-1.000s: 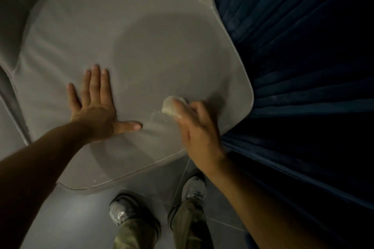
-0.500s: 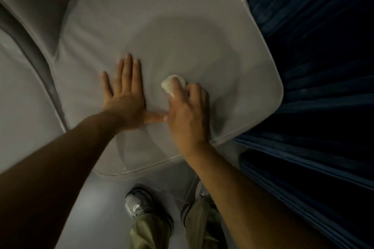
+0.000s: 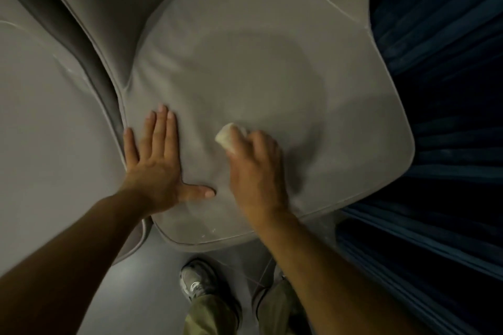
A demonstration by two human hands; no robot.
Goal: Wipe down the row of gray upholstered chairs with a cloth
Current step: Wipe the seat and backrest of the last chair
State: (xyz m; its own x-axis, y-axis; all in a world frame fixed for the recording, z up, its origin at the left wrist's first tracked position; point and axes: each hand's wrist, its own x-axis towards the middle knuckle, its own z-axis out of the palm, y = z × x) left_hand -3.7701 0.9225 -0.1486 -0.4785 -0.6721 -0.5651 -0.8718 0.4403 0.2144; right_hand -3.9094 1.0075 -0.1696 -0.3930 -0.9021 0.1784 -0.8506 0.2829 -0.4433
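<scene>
The cloth, a small pale wad, lay on the seat of the gray chair, in the front half of the seat and a little left of its middle. It sat at the near rim of a darker round patch that covered the middle of the seat.

The right hand gripped the cloth. Its fingers were curled over the wad and held it down against the upholstery, and only the far end of the cloth showed beyond the fingertips. The wrist of this hand crossed the front edge of the seat.

The left hand held nothing. It lay flat on the seat close to the left edge, near the front left corner, with the four fingers straight and almost together, pointing to the back of the seat. Its thumb was spread wide to the right, and the thumb tip was near the right hand but apart from it.

A second gray chair stood just beside the left edge. A dark blue curtain hung along the right edge. Below the front edge, a gray shoe stood on the floor.
</scene>
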